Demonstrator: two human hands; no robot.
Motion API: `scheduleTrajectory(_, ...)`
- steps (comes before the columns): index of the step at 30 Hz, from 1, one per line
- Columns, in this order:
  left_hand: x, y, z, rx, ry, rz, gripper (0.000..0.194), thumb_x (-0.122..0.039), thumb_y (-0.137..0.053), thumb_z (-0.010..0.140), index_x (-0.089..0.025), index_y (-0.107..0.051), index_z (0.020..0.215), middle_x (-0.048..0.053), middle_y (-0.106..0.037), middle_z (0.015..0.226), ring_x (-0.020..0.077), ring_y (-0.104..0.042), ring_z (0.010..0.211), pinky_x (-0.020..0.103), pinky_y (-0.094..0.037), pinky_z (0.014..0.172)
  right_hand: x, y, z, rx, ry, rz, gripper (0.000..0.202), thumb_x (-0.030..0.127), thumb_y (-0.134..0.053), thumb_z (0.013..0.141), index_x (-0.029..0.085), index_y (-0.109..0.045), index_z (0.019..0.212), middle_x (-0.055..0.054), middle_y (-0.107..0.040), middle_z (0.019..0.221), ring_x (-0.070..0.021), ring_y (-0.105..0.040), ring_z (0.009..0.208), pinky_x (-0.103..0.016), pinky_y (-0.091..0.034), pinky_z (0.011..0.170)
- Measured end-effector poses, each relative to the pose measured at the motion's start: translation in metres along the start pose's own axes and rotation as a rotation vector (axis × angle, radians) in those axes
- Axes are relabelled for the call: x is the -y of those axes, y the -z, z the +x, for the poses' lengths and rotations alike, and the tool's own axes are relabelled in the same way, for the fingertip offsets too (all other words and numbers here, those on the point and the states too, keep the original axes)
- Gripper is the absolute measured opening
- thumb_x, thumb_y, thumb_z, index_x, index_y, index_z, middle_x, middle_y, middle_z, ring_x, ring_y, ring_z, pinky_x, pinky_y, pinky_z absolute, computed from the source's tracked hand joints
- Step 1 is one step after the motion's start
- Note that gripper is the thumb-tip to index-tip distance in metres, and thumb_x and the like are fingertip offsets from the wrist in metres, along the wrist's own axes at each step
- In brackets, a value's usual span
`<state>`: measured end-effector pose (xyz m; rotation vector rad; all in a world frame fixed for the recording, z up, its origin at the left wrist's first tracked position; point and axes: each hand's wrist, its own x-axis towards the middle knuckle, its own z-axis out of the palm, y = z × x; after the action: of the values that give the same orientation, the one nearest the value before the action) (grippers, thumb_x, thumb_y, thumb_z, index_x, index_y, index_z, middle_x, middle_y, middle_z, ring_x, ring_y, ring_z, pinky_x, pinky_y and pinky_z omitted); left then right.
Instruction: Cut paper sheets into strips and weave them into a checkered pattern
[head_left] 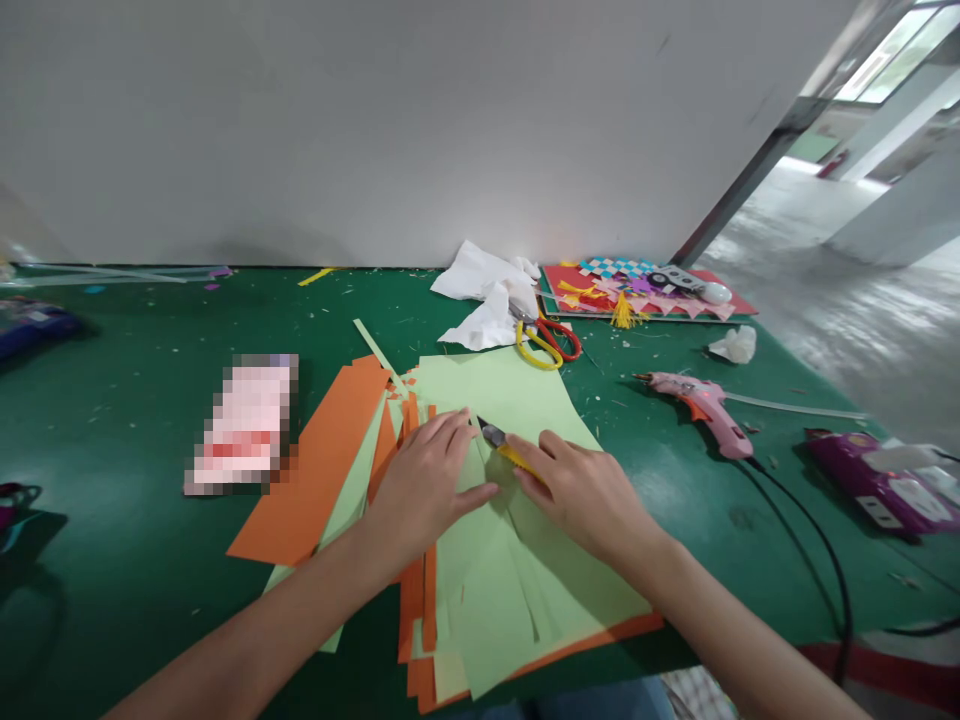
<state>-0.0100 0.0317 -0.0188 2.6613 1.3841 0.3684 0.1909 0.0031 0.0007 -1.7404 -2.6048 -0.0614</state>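
My right hand [581,485] grips a yellow utility knife [517,460], its dark blade pointing up and left. The tip is close to the fingertips of my left hand [431,465], which lies on the paper with the thumb spread away from the fingers. Under both hands is a loose stack of light green paper sheets [480,580]. Narrow orange paper strips [430,600] lie along the stack's left side, partly covered by my left hand. Whether the blade touches the paper I cannot tell.
Beside the stack on the left lie a wide orange sheet [322,450] and a blurred-out pink object [244,425]. Scissors [551,340] and crumpled white tissue [487,290] sit behind it. A pink glue gun [705,405] with a cord and a purple power strip [885,485] are on the right.
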Motion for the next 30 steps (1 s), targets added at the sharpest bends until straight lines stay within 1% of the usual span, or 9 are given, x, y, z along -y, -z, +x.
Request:
scheduleTrajectory(4, 0.000, -0.001, 0.000, -0.022, -0.005, 0.001, 0.052, -0.049, -0.065, 0.080, -0.014, -0.053, 0.116, 0.016, -0.052, 0.136, 0.0314, -0.044, 0.129, 0.047, -0.038, 0.106, -0.001, -0.001, 0.004, -0.003, -0.006, -0.003, 0.036, 0.032, -0.042, 0.095, 0.029, -0.050, 0.129, -0.001, -0.062, 0.087, -0.0140, -0.060, 0.063, -0.028, -0.020, 0.047)
scheduleTrajectory(8, 0.001, -0.002, -0.001, -0.024, -0.010, 0.006, 0.053, -0.048, -0.066, 0.079, -0.013, -0.052, 0.117, 0.017, -0.051, 0.136, 0.0312, -0.044, 0.129, 0.046, -0.037, 0.106, -0.001, -0.002, 0.007, -0.005, -0.005, -0.002, 0.035, 0.031, -0.041, 0.095, 0.030, -0.050, 0.129, -0.001, -0.062, 0.087, -0.0132, -0.060, 0.063, -0.028, -0.021, 0.047)
scheduleTrajectory(15, 0.002, -0.003, -0.002, -0.030, -0.015, 0.033, 0.058, -0.059, -0.056, 0.083, -0.013, -0.053, 0.117, 0.018, -0.052, 0.136, 0.0316, -0.044, 0.129, 0.046, -0.038, 0.105, -0.005, 0.001, 0.016, -0.006, -0.031, -0.019, 0.035, 0.032, -0.042, 0.096, 0.029, -0.050, 0.129, -0.003, -0.063, 0.089, -0.0138, -0.061, 0.067, -0.026, -0.023, 0.047)
scheduleTrajectory(18, 0.002, -0.003, -0.003, -0.039, -0.011, 0.024, 0.060, -0.062, -0.053, 0.083, -0.013, -0.054, 0.116, 0.018, -0.052, 0.135, 0.0309, -0.044, 0.129, 0.046, -0.038, 0.105, -0.012, 0.000, 0.021, -0.018, -0.082, -0.046, 0.038, 0.032, -0.043, 0.096, 0.027, -0.049, 0.133, -0.004, -0.064, 0.089, -0.0160, -0.061, 0.071, -0.025, -0.031, 0.048)
scheduleTrajectory(21, 0.003, -0.003, -0.004, -0.052, -0.013, 0.024, 0.060, -0.061, -0.054, 0.083, -0.012, -0.054, 0.117, 0.018, -0.052, 0.136, 0.0307, -0.044, 0.130, 0.045, -0.039, 0.106, -0.016, 0.001, 0.021, -0.136, -0.080, -0.062, 0.043, 0.032, -0.047, 0.095, 0.020, -0.048, 0.136, -0.009, -0.064, 0.096, -0.0225, -0.061, 0.085, -0.030, -0.045, 0.062)
scheduleTrajectory(24, 0.002, -0.003, -0.004, -0.047, -0.013, 0.027, 0.058, -0.058, -0.056, 0.083, -0.011, -0.055, 0.117, 0.018, -0.052, 0.136, 0.0315, -0.044, 0.129, 0.046, -0.040, 0.105, -0.013, 0.004, 0.009, -0.324, 0.036, 0.019, 0.040, 0.031, -0.047, 0.095, 0.014, -0.054, 0.130, -0.014, -0.063, 0.110, -0.0276, -0.057, 0.104, -0.041, -0.048, 0.083)
scheduleTrajectory(26, 0.001, -0.001, -0.005, -0.050, -0.019, 0.009, 0.056, -0.058, -0.054, 0.085, -0.011, -0.056, 0.116, 0.019, -0.051, 0.137, 0.0320, -0.044, 0.130, 0.046, -0.040, 0.104, -0.008, 0.005, -0.005, -0.384, 0.170, 0.110, 0.032, 0.026, -0.046, 0.095, 0.013, -0.060, 0.121, -0.013, -0.065, 0.114, -0.0269, -0.054, 0.113, -0.043, -0.046, 0.091)
scheduleTrajectory(28, 0.003, 0.005, -0.006, -0.063, -0.013, -0.049, 0.051, -0.055, -0.047, 0.090, -0.013, -0.056, 0.117, 0.017, -0.050, 0.138, 0.0301, -0.044, 0.130, 0.045, -0.041, 0.104, -0.003, 0.003, -0.018, -0.323, 0.325, 0.197, 0.030, 0.023, -0.047, 0.094, 0.014, -0.062, 0.118, -0.010, -0.063, 0.122, -0.0245, -0.048, 0.123, -0.040, -0.044, 0.100)
scheduleTrajectory(30, 0.008, 0.016, -0.007, -0.091, 0.026, -0.149, 0.037, -0.045, -0.040, 0.096, -0.020, -0.054, 0.120, 0.010, -0.050, 0.139, 0.0239, -0.046, 0.128, 0.040, -0.043, 0.103, 0.000, 0.000, -0.028, -0.197, 0.410, 0.232, 0.032, 0.026, -0.048, 0.094, 0.018, -0.059, 0.123, -0.006, -0.052, 0.138, -0.0232, -0.037, 0.134, -0.041, -0.040, 0.107)
